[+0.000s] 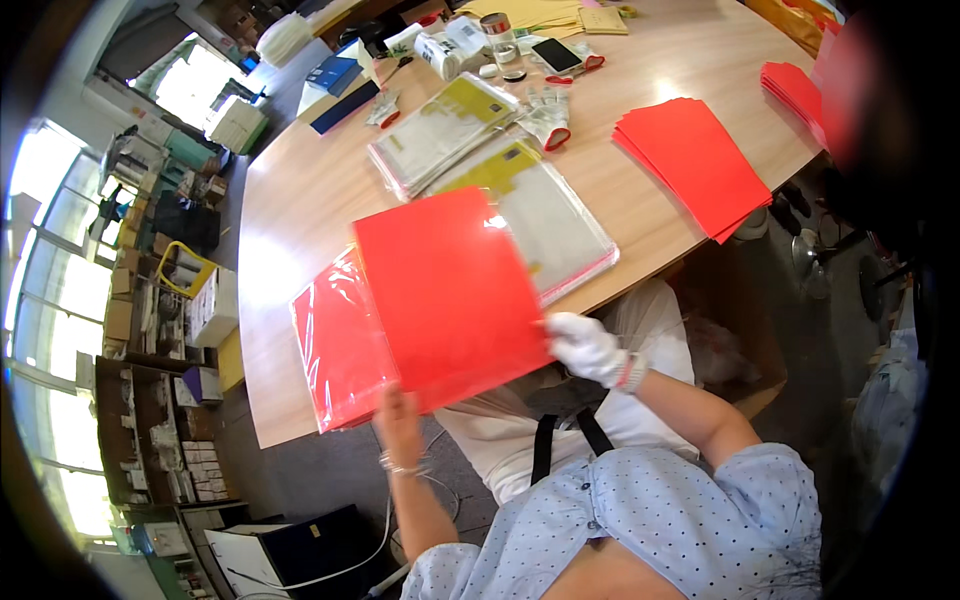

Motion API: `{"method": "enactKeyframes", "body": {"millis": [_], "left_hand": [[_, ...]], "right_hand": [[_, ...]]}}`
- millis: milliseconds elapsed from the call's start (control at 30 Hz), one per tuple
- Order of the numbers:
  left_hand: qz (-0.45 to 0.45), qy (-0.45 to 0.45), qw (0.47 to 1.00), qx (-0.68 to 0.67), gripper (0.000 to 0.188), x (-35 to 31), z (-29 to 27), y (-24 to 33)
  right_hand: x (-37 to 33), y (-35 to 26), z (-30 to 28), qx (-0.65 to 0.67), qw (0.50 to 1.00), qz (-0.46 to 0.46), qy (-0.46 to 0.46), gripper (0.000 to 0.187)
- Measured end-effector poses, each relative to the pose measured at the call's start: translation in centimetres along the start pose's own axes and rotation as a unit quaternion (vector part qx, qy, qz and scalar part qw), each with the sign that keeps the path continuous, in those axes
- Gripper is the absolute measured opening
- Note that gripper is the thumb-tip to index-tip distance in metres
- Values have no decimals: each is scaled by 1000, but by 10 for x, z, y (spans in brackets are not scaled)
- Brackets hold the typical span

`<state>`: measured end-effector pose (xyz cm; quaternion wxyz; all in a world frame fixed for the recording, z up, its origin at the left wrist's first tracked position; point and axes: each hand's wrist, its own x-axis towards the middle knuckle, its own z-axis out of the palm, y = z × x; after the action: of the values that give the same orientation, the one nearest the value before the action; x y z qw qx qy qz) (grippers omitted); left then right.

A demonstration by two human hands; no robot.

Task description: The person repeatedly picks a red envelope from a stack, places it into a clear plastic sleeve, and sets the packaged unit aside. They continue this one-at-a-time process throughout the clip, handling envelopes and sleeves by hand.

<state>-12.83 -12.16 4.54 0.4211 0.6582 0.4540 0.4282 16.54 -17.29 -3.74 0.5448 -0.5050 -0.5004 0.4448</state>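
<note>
A large flat red card sheet (455,290), which seems to be in a clear plastic sleeve, is held tilted over the table's near edge. My bare left hand (400,425) pinches its lower left edge. My right hand (588,350), in a white knit glove, grips its right edge, with the fingertips partly hidden. To the left and partly under it lies red card in shiny clear plastic (345,340). Just beyond, clear plastic sleeves with a yellow-green print (545,225) lie in a pile, and a second such pile (440,130) is farther off.
A fanned stack of red sheets (695,165) lies on the table's right, with more red sheets (795,95) beyond. White gloves (547,118), a phone (557,57), a clear jar (503,48) and a blue box (335,75) stand or lie at the back. An open carton (740,330) is below the table.
</note>
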Motion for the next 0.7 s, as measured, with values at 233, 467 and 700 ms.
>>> {"method": "enactKeyframes", "body": {"millis": [233,467,700], "left_hand": [[-49,192,954,226,28,8,-213,-100],[-1,110,788,606,56,40,-143,-69],[-73,-22,812,578,53,64,-101,-97]], "right_hand": [[90,-53,182,-173,963,-73,-195,28],[96,-51,185,-297,933,-67,-194,24],[66,-13,115,-40,985,-119,-117,22]]}}
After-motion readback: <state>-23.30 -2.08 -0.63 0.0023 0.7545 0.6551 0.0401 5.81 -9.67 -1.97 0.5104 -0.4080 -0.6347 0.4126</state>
